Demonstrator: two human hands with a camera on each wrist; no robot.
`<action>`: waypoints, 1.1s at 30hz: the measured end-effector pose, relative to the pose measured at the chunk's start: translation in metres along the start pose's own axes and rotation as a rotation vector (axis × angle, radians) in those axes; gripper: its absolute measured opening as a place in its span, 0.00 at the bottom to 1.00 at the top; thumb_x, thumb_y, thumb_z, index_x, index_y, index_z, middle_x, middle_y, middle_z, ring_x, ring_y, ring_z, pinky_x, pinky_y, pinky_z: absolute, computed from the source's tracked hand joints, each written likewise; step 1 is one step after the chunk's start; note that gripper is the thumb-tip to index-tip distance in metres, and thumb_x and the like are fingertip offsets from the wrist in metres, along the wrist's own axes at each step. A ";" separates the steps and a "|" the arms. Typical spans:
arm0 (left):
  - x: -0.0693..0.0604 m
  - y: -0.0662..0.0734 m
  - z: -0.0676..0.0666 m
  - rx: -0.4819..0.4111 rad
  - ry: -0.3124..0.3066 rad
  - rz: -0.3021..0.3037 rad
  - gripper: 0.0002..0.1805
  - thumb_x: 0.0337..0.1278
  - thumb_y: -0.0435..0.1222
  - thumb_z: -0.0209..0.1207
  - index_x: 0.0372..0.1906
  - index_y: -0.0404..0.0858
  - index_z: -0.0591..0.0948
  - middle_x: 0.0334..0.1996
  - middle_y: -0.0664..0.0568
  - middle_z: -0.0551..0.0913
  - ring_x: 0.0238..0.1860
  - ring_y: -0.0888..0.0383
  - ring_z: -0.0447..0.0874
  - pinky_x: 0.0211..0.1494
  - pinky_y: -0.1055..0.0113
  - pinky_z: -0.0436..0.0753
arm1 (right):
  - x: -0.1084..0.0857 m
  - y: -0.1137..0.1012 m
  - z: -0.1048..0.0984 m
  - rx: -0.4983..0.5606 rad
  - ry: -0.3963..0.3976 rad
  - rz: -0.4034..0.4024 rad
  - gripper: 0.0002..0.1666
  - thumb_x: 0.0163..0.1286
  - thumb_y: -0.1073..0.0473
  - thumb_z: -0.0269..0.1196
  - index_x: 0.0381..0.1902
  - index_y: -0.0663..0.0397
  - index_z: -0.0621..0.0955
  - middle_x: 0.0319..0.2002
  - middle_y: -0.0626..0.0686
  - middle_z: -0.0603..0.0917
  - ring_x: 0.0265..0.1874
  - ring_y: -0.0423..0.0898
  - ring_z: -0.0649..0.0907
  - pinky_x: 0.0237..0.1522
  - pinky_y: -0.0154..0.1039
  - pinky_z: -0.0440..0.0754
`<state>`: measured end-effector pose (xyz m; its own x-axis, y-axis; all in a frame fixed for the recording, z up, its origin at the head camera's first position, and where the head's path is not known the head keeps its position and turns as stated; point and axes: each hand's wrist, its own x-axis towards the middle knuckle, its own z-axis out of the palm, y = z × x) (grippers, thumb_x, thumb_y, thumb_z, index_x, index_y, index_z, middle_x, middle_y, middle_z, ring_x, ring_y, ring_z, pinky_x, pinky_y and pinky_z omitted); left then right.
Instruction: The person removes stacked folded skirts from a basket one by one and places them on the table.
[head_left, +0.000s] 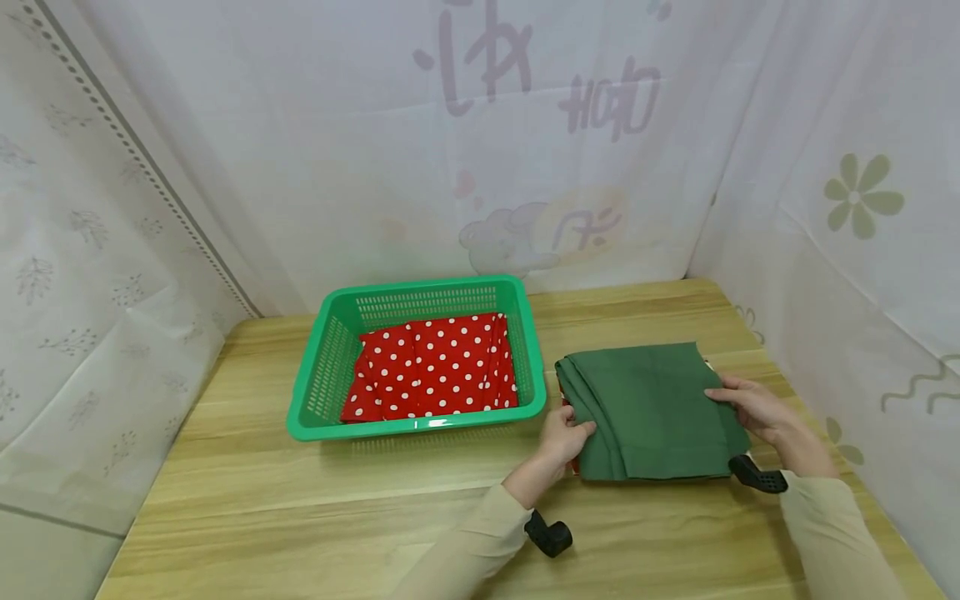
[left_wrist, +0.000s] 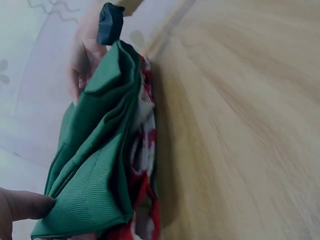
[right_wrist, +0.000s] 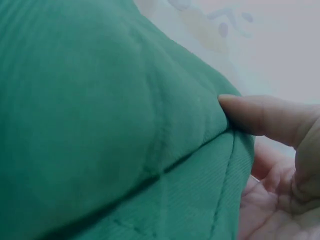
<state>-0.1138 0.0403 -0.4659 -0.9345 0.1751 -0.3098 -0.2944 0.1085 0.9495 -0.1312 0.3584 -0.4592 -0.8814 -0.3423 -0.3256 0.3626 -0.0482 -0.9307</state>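
Green folded cloth [head_left: 660, 417] | left grip [head_left: 561, 437]: pinched on left edge | right grip [head_left: 759, 412]: pinched on right edge

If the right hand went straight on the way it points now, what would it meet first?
The green cloth, whose edge the right hand pinches. Beyond it, the green basket may come next, though the depth is unclear.

Left and right hands [head_left: 561, 437] [head_left: 759, 410] pinch, thumbs [left_wrist: 27, 205] uppermost, fingers [right_wrist: 268, 159] perhaps curled

Folded green cloth [head_left: 660, 417], finely ribbed, lying on red-and-white patterned fabric [left_wrist: 148, 137]
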 end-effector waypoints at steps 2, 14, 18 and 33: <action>0.001 -0.003 -0.001 0.012 0.005 -0.028 0.09 0.57 0.28 0.57 0.42 0.27 0.78 0.33 0.47 0.82 0.37 0.56 0.81 0.40 0.65 0.80 | 0.002 0.001 0.001 -0.039 0.053 0.040 0.19 0.72 0.66 0.49 0.40 0.34 0.80 0.37 0.43 0.83 0.36 0.43 0.84 0.38 0.41 0.83; 0.003 -0.009 -0.009 0.083 0.062 -0.077 0.14 0.52 0.27 0.61 0.45 0.28 0.76 0.34 0.48 0.76 0.37 0.55 0.75 0.39 0.65 0.78 | 0.003 -0.001 0.013 -0.401 0.275 0.061 0.37 0.69 0.59 0.56 0.63 0.81 0.56 0.44 0.56 0.78 0.35 0.37 0.81 0.39 0.40 0.82; -0.001 -0.005 -0.009 0.077 0.062 0.005 0.22 0.51 0.25 0.59 0.54 0.26 0.70 0.40 0.44 0.76 0.42 0.51 0.76 0.43 0.62 0.79 | 0.000 -0.006 0.017 -0.566 0.356 0.041 0.40 0.69 0.55 0.57 0.65 0.79 0.55 0.56 0.76 0.66 0.36 0.34 0.76 0.39 0.37 0.80; -0.012 0.009 -0.006 0.225 0.130 0.161 0.27 0.52 0.30 0.63 0.59 0.28 0.71 0.56 0.38 0.73 0.59 0.43 0.69 0.60 0.54 0.71 | -0.005 -0.029 0.032 -0.419 0.451 -0.197 0.24 0.67 0.56 0.60 0.57 0.60 0.70 0.39 0.32 0.76 0.36 0.25 0.77 0.41 0.24 0.78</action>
<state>-0.1063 0.0330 -0.4531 -0.9876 0.0822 -0.1337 -0.1027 0.3059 0.9465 -0.1278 0.3315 -0.4248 -0.9932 0.0675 -0.0949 0.1120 0.3313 -0.9368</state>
